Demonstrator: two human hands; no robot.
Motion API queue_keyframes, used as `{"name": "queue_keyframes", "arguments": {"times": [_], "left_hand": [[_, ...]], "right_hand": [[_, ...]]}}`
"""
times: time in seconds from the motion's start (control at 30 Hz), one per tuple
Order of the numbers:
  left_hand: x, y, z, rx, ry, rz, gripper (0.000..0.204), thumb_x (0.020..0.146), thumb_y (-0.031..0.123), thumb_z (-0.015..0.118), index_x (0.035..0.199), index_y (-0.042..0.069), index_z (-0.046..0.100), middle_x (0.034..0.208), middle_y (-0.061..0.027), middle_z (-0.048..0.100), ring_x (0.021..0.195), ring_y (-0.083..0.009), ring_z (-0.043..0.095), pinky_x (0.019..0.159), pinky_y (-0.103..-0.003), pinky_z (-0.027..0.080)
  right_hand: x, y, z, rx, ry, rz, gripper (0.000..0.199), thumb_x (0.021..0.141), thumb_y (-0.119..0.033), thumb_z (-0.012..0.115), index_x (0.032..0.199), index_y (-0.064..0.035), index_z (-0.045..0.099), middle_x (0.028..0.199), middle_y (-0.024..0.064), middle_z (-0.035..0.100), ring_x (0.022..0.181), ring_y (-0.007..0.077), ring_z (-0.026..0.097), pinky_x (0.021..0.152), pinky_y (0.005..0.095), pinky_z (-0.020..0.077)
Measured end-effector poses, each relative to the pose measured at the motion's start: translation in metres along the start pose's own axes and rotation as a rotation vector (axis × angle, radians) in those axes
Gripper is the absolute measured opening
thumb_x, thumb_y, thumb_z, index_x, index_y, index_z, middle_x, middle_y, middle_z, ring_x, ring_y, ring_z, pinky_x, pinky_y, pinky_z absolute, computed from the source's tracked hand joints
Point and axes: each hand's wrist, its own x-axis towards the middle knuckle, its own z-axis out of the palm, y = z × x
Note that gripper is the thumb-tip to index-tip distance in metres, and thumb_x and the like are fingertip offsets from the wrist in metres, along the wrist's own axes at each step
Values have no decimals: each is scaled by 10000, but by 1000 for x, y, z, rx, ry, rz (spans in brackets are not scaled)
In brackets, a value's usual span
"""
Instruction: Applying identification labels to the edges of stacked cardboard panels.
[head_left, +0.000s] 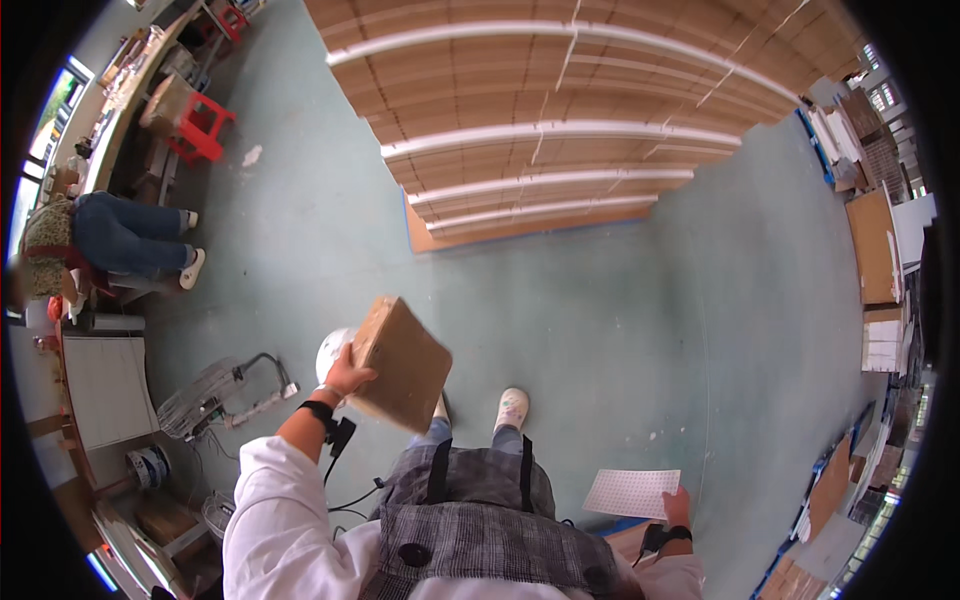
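Note:
A brown cardboard box (408,372) is held out in front of me, tilted, by my left hand (350,377). The fingers and thumb of that hand are closed on the box's left side. Behind the hand, a white round thing (333,350) shows in part; its kind is hidden. Lower right, my right hand (678,506) pinches the right edge of a white sheet (632,493) covered with rows of small marks, like a sheet of labels. Both wrists wear black straps.
Ahead stands a large stack of flat brown cardboard (480,90) with white strips. A wire-caged fan (200,400) and cables lie left on the green floor (560,320). Another person (130,235) is by the left bench, near a red stool (203,128). Boards (872,245) line the right.

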Motion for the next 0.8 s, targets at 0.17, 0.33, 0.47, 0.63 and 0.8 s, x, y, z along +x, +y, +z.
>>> {"name": "queue_keyframes", "arguments": {"times": [0.17,0.33,0.47,0.63,0.8], "left_hand": [[55,45,122,-292,22,22,975,565,287,737,1334,11,205,1145,-179,498,1044,-262,505,881,-314,405],[132,59,252,-801,-216,67,889,662,224,709,1353,42,182,1139,-134,497,1016,-218,507,860,-303,409],[176,55,351,-1032,-302,31,877,691,196,690,1375,76,154,1070,-109,531,936,-180,529,775,-293,427],[195,12,418,-1225,-291,-312,814,690,20,635,1374,155,214,1174,-74,496,1082,-194,466,923,-324,349],[196,-49,431,-1151,-363,-347,804,682,-24,600,1370,170,233,1174,-84,501,1104,-198,456,923,-333,346]], "right_hand": [[10,7,25,-246,-210,28,346,661,-153,632,966,2,583,893,192,610,879,355,576,772,394,454],[49,-1,38,-131,-238,4,303,694,-158,598,955,-5,578,881,188,611,859,357,577,756,398,452],[52,38,47,-156,-274,39,280,716,-161,580,950,-7,574,870,189,612,848,354,581,743,397,451],[40,28,48,-293,-371,103,272,710,-126,607,946,4,570,864,159,623,819,281,605,719,363,465],[48,5,31,-345,-367,219,272,711,-133,610,939,9,568,837,151,625,794,267,608,704,353,467]]}}
